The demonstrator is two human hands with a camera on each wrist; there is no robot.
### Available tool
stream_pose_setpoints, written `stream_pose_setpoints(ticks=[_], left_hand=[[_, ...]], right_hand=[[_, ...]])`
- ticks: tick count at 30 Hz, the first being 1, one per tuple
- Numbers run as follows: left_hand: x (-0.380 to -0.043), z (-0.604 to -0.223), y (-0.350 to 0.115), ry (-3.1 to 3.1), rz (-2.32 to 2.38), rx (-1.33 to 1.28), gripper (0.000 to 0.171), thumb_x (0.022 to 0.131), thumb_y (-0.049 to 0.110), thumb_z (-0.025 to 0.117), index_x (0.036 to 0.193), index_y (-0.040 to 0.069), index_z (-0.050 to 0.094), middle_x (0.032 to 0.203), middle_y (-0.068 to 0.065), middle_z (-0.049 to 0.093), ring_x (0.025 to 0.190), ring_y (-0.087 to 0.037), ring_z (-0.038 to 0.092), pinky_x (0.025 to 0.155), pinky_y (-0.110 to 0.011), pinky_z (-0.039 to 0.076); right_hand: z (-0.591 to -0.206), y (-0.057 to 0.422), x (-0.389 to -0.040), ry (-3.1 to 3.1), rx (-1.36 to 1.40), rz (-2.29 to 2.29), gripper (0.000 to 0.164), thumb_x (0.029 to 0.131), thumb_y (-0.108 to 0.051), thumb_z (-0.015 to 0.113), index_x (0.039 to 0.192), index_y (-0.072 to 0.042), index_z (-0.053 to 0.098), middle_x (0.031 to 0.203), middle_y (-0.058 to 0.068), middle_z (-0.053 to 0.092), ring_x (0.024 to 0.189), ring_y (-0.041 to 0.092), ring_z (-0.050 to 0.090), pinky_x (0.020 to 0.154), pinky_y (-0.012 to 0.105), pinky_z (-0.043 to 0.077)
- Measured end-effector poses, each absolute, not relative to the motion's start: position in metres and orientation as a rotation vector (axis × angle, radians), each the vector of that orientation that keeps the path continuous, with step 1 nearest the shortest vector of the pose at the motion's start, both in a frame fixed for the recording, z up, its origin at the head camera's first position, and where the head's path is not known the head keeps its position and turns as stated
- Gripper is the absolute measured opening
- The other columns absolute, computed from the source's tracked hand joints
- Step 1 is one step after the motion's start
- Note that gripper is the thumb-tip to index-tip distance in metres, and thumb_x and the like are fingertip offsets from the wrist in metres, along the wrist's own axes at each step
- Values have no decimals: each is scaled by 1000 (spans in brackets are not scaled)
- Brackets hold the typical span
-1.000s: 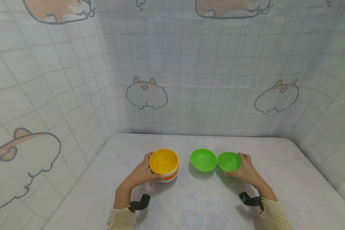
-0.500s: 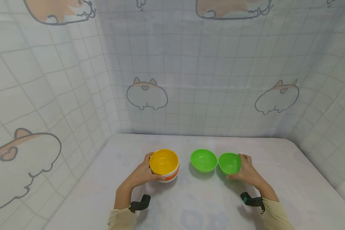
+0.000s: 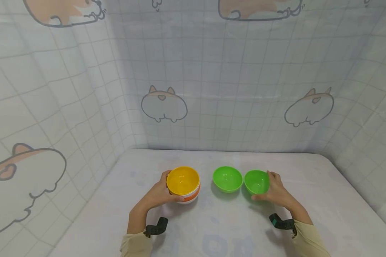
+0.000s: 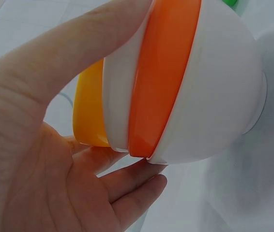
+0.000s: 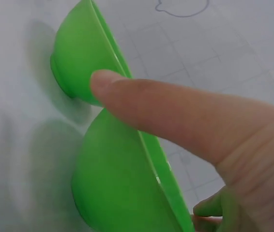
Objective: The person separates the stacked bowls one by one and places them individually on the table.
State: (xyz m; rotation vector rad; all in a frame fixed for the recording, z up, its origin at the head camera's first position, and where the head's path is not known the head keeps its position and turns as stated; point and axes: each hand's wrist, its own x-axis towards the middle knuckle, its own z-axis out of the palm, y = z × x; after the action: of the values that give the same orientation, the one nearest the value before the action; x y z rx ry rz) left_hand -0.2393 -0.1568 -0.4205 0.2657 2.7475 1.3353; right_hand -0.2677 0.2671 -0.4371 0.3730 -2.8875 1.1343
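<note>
My left hand [image 3: 161, 191] grips a stack of nested bowls from its left side, thumb at the front and fingers behind. A yellow bowl [image 3: 183, 181] is on top. Below it, the left wrist view shows a white bowl [image 4: 120, 101], an orange bowl [image 4: 163, 77] and a larger white bowl [image 4: 214, 92] at the bottom. On the right, my right hand [image 3: 275, 191] holds a green bowl [image 3: 256, 182] at its rim, thumb along the near side. A second green bowl [image 3: 227, 179] stands upright just left of it, their rims close together.
The bowls are on a pale table [image 3: 212, 221] with a faint print. Grid-patterned curtains [image 3: 234, 71] with cartoon dogs rise behind it and at both sides. Each wrist wears a black strap [image 3: 156, 227] with a small device.
My right hand and its green bowl have shifted very slightly toward me. The left hand, the stack and the other green bowl stay as they were.
</note>
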Motion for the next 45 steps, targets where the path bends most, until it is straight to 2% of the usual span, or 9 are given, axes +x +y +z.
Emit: stream_pose_setpoints(ticks=[5,14,28,38,45], left_hand=[[-239,-420,-157,2747,1334,261,114,66,42,88,150,8,18,141,-12,46,123,-29,48,102,-57,36],[-241,-423,-157,2750,1327,260,114,66,43,88,149,9,18,142,-12,45,124,-29,48,102,-56,37],[-237,-420,-157,2721,1354,242,114,66,44,87,150,10,18,143,-12,44,125,-29,47,101,-57,36],[-236,-420,-156,2715,1344,266,116,65,44,88,150,9,17,143,-12,43,125,-29,47,102,-56,35],[-235,-423,-157,2712,1341,304,114,65,41,89,149,6,19,139,-11,46,122,-27,49,102,-54,36]], right_hand=[[-432,265,-267,-2909,336,1129,121,69,-36,86,142,22,8,140,42,11,123,60,31,93,69,35],[-422,267,-266,-2872,295,1121,119,73,-41,84,144,18,8,145,39,9,127,59,26,96,68,33],[-409,244,-261,-2742,351,1186,111,72,-36,86,146,11,18,148,34,18,132,54,24,99,68,29],[-409,220,-255,-2716,433,1181,102,71,-31,86,144,9,27,146,33,26,130,52,30,97,67,33],[-418,200,-252,-2716,494,1260,103,69,-37,87,145,4,31,148,27,29,133,47,30,99,65,33]])
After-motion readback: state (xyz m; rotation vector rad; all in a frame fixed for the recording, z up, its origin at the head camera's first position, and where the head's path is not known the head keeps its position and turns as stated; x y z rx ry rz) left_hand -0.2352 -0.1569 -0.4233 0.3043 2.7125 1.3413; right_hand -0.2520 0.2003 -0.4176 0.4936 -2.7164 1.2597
